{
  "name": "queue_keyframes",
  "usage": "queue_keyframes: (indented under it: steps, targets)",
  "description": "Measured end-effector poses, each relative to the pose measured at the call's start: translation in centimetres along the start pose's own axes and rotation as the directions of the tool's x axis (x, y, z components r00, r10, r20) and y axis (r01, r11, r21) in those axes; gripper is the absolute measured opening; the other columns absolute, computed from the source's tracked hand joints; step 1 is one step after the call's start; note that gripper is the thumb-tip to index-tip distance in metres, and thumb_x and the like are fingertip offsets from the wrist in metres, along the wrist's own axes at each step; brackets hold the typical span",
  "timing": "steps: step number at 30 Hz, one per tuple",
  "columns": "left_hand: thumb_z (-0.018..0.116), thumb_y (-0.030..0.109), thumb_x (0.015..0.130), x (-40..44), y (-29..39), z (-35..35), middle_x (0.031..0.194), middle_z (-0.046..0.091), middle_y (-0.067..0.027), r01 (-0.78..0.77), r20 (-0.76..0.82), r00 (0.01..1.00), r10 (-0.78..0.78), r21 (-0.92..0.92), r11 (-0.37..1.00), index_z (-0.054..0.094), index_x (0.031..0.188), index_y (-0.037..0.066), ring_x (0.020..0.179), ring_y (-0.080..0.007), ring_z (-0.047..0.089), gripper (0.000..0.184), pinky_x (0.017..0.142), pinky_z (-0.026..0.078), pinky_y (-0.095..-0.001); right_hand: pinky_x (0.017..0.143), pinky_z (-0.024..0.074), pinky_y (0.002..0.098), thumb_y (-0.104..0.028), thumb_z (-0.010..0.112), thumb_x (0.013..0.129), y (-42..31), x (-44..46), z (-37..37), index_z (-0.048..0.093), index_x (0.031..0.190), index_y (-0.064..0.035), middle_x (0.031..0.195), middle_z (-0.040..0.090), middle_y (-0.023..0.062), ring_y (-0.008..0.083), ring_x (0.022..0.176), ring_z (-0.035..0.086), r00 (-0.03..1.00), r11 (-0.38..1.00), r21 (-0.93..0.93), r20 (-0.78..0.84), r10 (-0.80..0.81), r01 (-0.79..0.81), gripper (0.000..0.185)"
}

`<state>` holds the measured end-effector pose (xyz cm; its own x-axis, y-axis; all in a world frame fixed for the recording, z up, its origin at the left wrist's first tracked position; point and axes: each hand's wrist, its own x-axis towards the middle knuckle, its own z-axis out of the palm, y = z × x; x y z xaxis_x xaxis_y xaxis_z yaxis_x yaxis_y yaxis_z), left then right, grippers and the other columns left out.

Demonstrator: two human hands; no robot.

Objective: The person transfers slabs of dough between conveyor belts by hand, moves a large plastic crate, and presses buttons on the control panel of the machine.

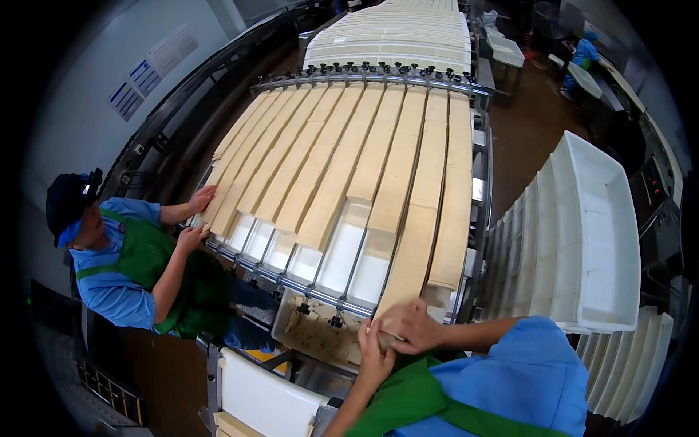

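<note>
My left hand (375, 353) is closed at the near end of a long, pale yellow dough-like strip (413, 244), just past the conveyor's front edge. My right hand (415, 328) is closed over the same end, close beside the left one and slightly blurred. Between them, the strip's end is partly hidden by my fingers. To the right lies a neighbouring strip (449, 240), its end stopping short of my right hand. Several more such strips run side by side up the conveyor (342, 258), ending at uneven lengths.
A co-worker (131, 262) in a green apron touches strips at the left edge. Below the conveyor's front bar (291, 280) sits a bin (313, 335) of scraps. Stacked white trays (582, 240) stand at right. Another person (582, 58) is far right.
</note>
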<state>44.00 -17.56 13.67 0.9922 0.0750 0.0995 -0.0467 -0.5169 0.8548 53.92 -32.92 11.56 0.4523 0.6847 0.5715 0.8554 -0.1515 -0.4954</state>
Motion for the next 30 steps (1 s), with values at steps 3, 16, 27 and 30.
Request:
queue_keyframes:
  steps: [3,16,27,30]
  targets:
    - [0.054,-0.002,0.073,-0.9,-1.7,-1.3,0.136,0.03,-0.0246,0.024,-0.113,0.993,-0.035,-0.091,0.996,0.034,0.137,0.0,0.125,-0.0406,0.038,0.066,0.105,0.034,-0.0425,0.093,0.024,0.046,-0.027,0.061,0.077,-0.6,-0.5,0.9,0.063,0.105,-0.0192,0.126,0.055,0.0044,0.0204,0.115,0.05,0.985,0.933,-0.319,0.007,-0.175,0.168,0.03]
    - [0.065,0.013,0.083,-9.9,-11.4,-5.8,0.139,0.036,-0.0296,0.469,-0.492,0.8,-0.345,0.152,0.87,0.045,0.13,0.001,0.128,-0.046,0.036,0.053,0.107,0.034,-0.045,0.085,0.0313,0.0457,-0.018,0.066,0.071,-0.2,0.1,0.7,0.068,0.08,-0.0183,0.117,0.056,0.0124,0.0287,0.108,0.053,0.999,0.958,-0.284,0.023,-0.031,0.036,0.009]
    - [0.068,0.045,0.078,-18.7,-11.5,-5.9,0.11,0.051,-0.0232,0.969,-0.774,0.188,-0.605,0.047,0.241,0.045,0.125,0.001,0.102,-0.0392,0.054,0.068,0.087,0.041,-0.0506,0.09,0.0345,0.0507,-0.008,0.066,0.071,0.4,0.3,1.0,0.07,0.089,-0.0153,0.131,0.05,0.0206,0.0393,0.113,0.048,0.994,0.941,-0.335,0.105,-0.017,0.051,0.02]
    - [0.067,0.041,0.081,-18.8,-12.5,-6.0,0.114,0.049,-0.0246,0.91,-0.761,0.305,-0.572,0.054,0.412,0.045,0.127,0.002,0.103,-0.0402,0.054,0.064,0.085,0.045,-0.0484,0.088,0.0401,0.0511,-0.008,0.063,0.076,-0.7,1.3,0.4,0.072,0.096,-0.0166,0.132,0.051,0.02,0.0402,0.11,0.051,0.985,0.928,-0.372,0.167,0.031,0.034,0.024]
